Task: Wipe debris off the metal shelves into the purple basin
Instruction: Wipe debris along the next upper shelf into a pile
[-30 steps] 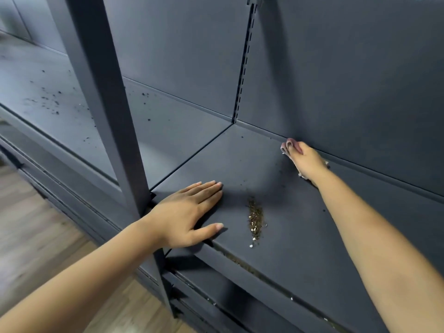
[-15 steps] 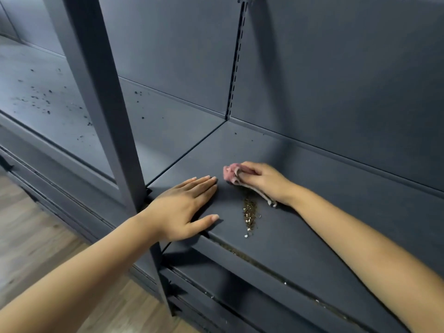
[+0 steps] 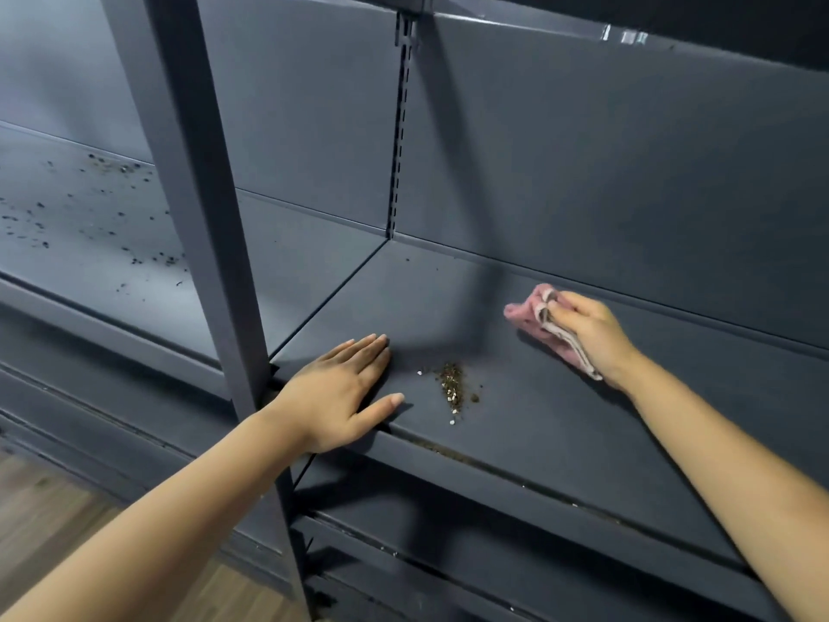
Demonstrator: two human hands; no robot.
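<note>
A person's left hand (image 3: pixel 334 390) lies flat on the dark grey metal shelf (image 3: pixel 560 424), its fingers (image 3: pixel 365 350) straight and close together, thumb spread toward the front edge, holding nothing; the hand sits near the shelf's left front corner, just beside the upright post (image 3: pixel 211 226) that crosses the foreground. The right hand (image 3: pixel 585 329) reaches in from the right and presses on the same shelf farther back, near the rear panel (image 3: pixel 628 163); its fingers are curled over a pink cloth (image 3: pixel 522 316), which is bunched under the hand, with a paler folded edge trailing out beneath the wrist. Between the two hands, closer to the left one and near the front lip, lies a small pile of debris (image 3: pixel 452 388): brown crumbs drawn into a narrow streak, with a few white specks at its ends; the cloth is apart from it, behind and to the right. More crumbs line the seam along the shelf's front edge. Beyond the post, the neighbouring shelf (image 3: pixel 80 226) to the left is scattered with dark flecks (image 3: pixel 40 217). A slotted vertical rail (image 3: pixel 400 127) divides the back panels; a lower shelf (image 3: pixel 493 545) shows below the hands, and wood-look flooring (image 3: pixel 40 509) in the bottom left corner. The purple basin is out of view.
</note>
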